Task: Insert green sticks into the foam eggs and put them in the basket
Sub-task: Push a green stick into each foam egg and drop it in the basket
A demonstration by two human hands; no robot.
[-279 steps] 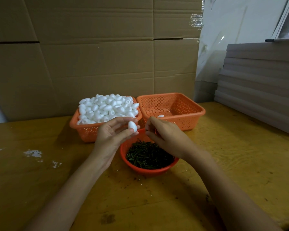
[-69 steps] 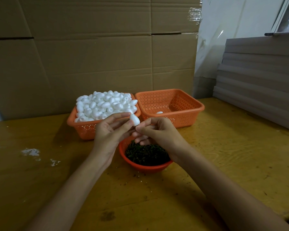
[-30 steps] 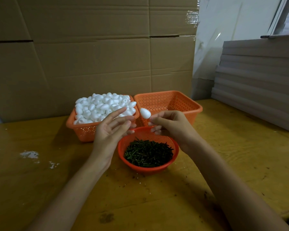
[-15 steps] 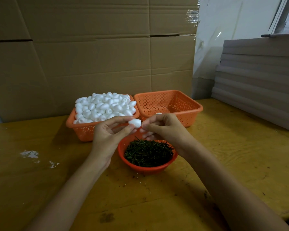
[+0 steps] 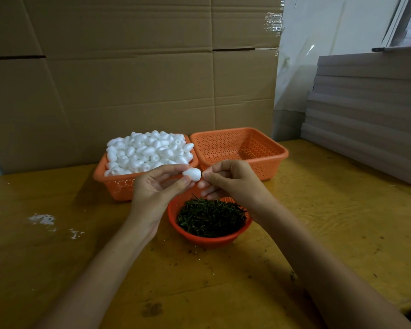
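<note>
White foam egg (image 5: 192, 174), smooth and matte, now pinched in the left hand (image 5: 155, 193) grip; a second ago the right hand (image 5: 230, 184) held one alone. Right grip closed narrowly at the egg's blunt end, stick hidden. Insertion likely underway above the bowl (image 5: 244, 230) of thin green sticks (image 5: 210, 216); perforated basket (image 5: 268, 160) nearly empty.

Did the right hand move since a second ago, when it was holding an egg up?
Yes. The right hand came back left, away from the right basket, to meet the foam egg in the left hand.
</note>
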